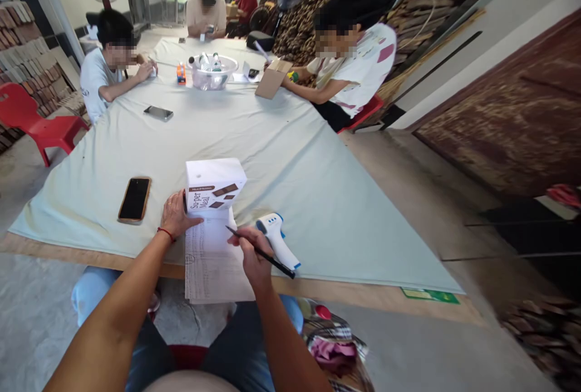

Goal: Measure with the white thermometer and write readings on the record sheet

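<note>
A white box (213, 183) printed "Super Meal" with brown bar pictures stands at the top of a sheet of handwritten paper (209, 265). The sheet's lower end hangs over the table edge. My left hand (176, 213) is against the box's left side, with the thumb reaching across the paper at its base; the fingertips are partly hidden. Between the fingers of my right hand (253, 259) is a black pen (279, 265), its tip above the paper's right side. A white and blue handheld thermometer (278, 241) lies just right of that hand.
A phone in a brown case (135, 199) lies at left on the cloth-covered table (345, 228), another phone (158, 113) farther back. Beyond are a clear basin of bottles (212, 79), an orange object (181, 74) and a cardboard box (272, 78). Several people sit around. A red chair (39, 117) stands left.
</note>
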Demonstrator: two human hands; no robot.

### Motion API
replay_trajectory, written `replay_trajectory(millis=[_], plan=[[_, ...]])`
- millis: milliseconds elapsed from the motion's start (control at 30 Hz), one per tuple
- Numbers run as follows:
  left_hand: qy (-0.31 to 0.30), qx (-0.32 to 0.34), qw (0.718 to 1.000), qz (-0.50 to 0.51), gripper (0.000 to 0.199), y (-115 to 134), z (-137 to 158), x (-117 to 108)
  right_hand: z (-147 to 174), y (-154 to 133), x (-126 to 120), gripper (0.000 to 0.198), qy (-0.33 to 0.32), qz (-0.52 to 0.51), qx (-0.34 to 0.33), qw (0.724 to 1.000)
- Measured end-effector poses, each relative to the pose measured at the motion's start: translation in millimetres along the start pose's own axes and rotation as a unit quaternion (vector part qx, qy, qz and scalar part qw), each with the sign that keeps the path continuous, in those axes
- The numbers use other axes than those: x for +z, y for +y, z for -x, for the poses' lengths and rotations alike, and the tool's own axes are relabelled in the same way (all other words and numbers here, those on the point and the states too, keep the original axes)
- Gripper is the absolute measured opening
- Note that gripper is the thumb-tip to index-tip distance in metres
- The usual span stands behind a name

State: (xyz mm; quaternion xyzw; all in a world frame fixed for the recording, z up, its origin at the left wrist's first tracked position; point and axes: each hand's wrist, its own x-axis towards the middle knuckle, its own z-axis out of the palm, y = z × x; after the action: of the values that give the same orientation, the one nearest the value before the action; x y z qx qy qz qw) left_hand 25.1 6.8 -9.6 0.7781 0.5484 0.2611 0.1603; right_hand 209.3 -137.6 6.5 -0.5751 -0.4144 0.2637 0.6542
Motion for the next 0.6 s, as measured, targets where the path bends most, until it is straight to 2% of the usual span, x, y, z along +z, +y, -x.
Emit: replay_trajectory(millis=[100,200,400,600], plan=[[-0.019,-0.004,1.0,-0.014,0.1,2,0,1,-1,1,8,0.024,-0.02,-0.03,0.073,0.997],[-0.025,-0.007,1.0,-0.016,0.105,3,-1,3,-5,9,13,0.02,-0.029,-0.007,0.11,0.994],[-0.027,-0.003,1.0,-0.007,0.114,4,-1,4,-19,23,30,0.017,-0.049,0.021,0.112,0.992],[-0.035,0.003,0.999,-0.02,0.112,6,-1,4,-33,35,49,0.015,-0.026,0.046,0.066,0.996]])
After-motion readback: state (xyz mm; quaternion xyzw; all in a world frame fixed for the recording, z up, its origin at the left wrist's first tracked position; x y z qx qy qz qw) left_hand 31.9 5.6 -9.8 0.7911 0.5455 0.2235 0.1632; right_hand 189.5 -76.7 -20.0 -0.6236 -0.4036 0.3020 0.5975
